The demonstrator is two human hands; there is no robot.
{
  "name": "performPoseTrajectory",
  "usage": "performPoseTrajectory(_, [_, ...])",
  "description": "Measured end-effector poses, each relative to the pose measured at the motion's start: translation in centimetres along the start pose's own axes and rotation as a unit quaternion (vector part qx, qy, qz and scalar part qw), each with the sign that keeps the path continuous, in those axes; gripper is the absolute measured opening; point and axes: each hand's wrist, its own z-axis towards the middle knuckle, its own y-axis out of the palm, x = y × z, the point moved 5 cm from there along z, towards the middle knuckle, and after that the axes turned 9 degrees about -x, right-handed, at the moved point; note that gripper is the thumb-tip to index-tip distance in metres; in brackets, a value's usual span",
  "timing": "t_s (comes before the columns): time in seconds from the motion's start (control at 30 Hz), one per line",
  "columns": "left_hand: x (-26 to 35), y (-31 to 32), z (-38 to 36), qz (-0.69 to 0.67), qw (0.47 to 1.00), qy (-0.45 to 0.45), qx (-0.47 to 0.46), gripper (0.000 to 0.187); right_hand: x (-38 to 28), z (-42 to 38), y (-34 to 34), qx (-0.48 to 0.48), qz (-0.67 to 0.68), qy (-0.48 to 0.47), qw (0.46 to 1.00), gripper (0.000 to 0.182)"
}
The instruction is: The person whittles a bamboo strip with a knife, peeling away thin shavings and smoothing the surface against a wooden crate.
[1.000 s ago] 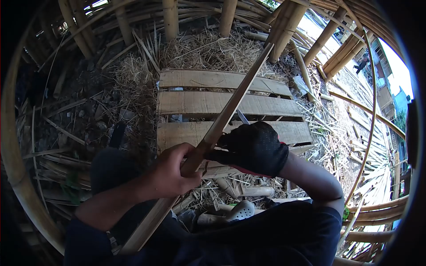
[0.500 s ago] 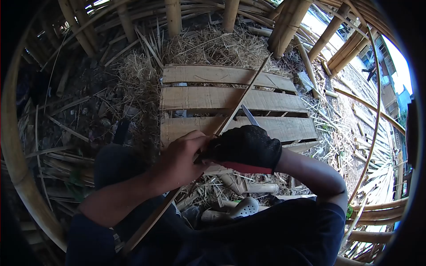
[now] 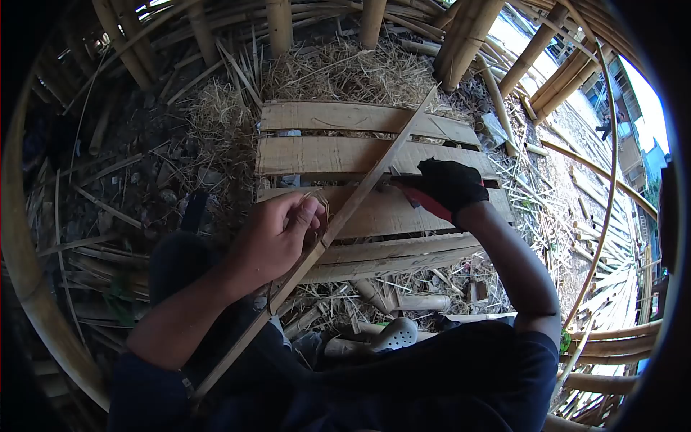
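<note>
A long split bamboo strip (image 3: 369, 180) runs diagonally from my lap up across the slatted wooden platform (image 3: 309, 155). My bare left hand (image 3: 284, 227) is closed beside the strip, with a thin curled fibre or shaving between thumb and fingers. To the right of the strip, my right hand (image 3: 443, 189) wears a black and red glove. Its fingers are curled round something dark, perhaps a knife handle; most of it is hidden, so I cannot make it out.
Bamboo posts (image 3: 468, 43) stand beyond the platform, with dry shavings (image 3: 338, 72) at their foot. A grey perforated clog (image 3: 398, 336) shows below. Cut bamboo pieces (image 3: 612, 266) lie on the right. A distant person (image 3: 606, 128) is at upper right.
My hands have moved apart, the left slightly left and the gloved right away to the right and up. The strip now shows its broad face. The blade seen before is mostly hidden.
</note>
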Motion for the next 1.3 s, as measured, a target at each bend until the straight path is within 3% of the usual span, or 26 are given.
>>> performPoseTrajectory(0.03, [0.0, -0.2, 0.0, 0.004, 1.0, 0.006, 0.008, 0.037, -0.5, -0.6, 0.7, -0.022, -0.043, 0.01, 0.999, 0.038])
performPoseTrajectory(0.07, [-0.3, -0.1, 0.0, -0.045, 0.999, -0.021, 0.009, 0.035, -1.6, -1.4, 0.4, 0.039, -0.025, -0.027, 0.999, 0.031])
performPoseTrajectory(0.13, [-0.8, 0.2, -0.1, -0.146, 0.986, -0.075, 0.013, 0.032, -2.1, -1.5, 0.4, 0.004, -0.055, -0.029, 0.998, 0.025])
performPoseTrajectory(0.17, [-1.1, 0.5, 0.0, -0.179, 0.982, -0.061, 0.008, 0.031, -2.2, -1.5, 0.6, -0.013, -0.069, -0.031, 0.997, 0.022])
performPoseTrajectory(0.33, [-0.3, 1.2, 0.4, -0.244, 0.968, -0.03, -0.043, 0.04, -2.5, -1.4, 0.9, 0.018, -0.073, -0.021, 0.997, 0.019])
performPoseTrajectory(0.43, [-1.0, 1.6, 0.2, -0.314, 0.943, -0.08, -0.08, 0.046, -2.6, -1.5, 1.2, 0.044, -0.066, -0.031, 0.996, 0.018])
performPoseTrajectory(0.53, [-2.0, 1.7, 0.3, -0.334, 0.931, -0.146, -0.032, 0.053, -2.7, -1.5, 1.1, 0.042, -0.063, -0.016, 0.997, 0.017])
performPoseTrajectory(0.63, [-1.9, 1.5, 0.5, -0.384, 0.913, -0.132, -0.047, 0.05, -2.4, -1.3, 1.3, 0.028, -0.079, -0.023, 0.996, 0.018])
performPoseTrajectory(0.83, [0.4, 1.6, 1.4, -0.254, 0.96, -0.056, -0.1, 0.034, -2.1, -1.9, 1.3, 0.063, -0.052, -0.058, 0.995, 0.02])
performPoseTrajectory(1.03, [0.3, 2.0, 2.3, -0.222, 0.968, -0.077, -0.083, 0.021, -2.9, -1.8, 0.9, 0.041, -0.049, -0.035, 0.997, 0.019])
performPoseTrajectory(1.3, [-1.1, 2.3, 2.4, -0.178, 0.976, -0.102, -0.072, 0.024, -2.5, -1.3, 1.5, 0.044, -0.049, -0.017, 0.998, 0.027])
